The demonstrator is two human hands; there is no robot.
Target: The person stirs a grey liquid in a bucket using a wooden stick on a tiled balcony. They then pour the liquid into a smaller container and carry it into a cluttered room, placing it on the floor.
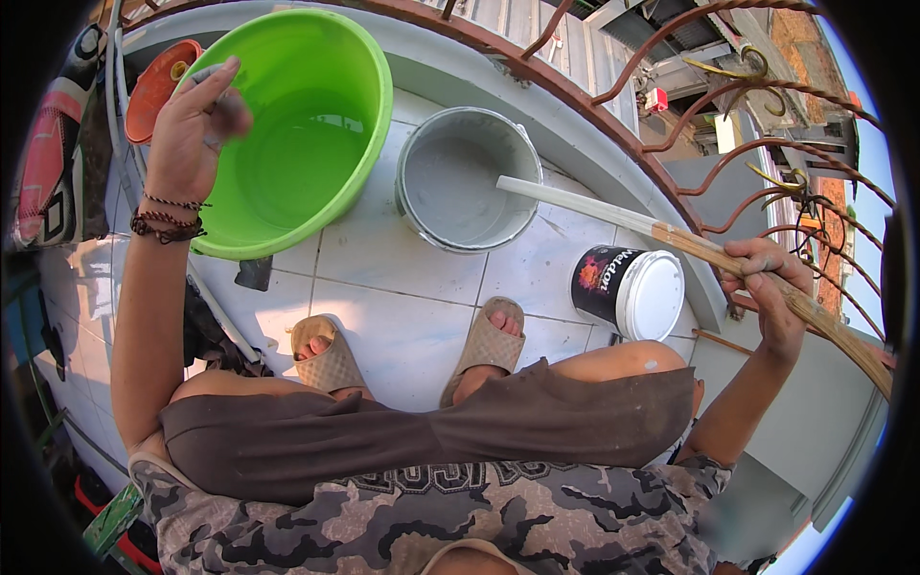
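My right hand (767,278) is wrapped round a long wooden stick (700,246). The stick's far part is coated pale grey-white, and its tip reaches over the rim of a bucket (414,213). Inside that bucket lies smooth grey paint (458,182). Raised over the left side of a big bright green tub (356,192), my left hand (196,125) holds nothing that I can see. Its fingers are apart, some of them blurred, and dark braided bands circle the wrist. Shallow clear liquid seems to cover the tub's bottom.
A black paint pail with a white lid (655,295) lies tilted right of the bucket. An orange plastic container (158,94) sits beyond the tub's left rim. Brown metal railing (613,105) curves along the far and right edge. My sandalled feet rest on white tiles (412,331).
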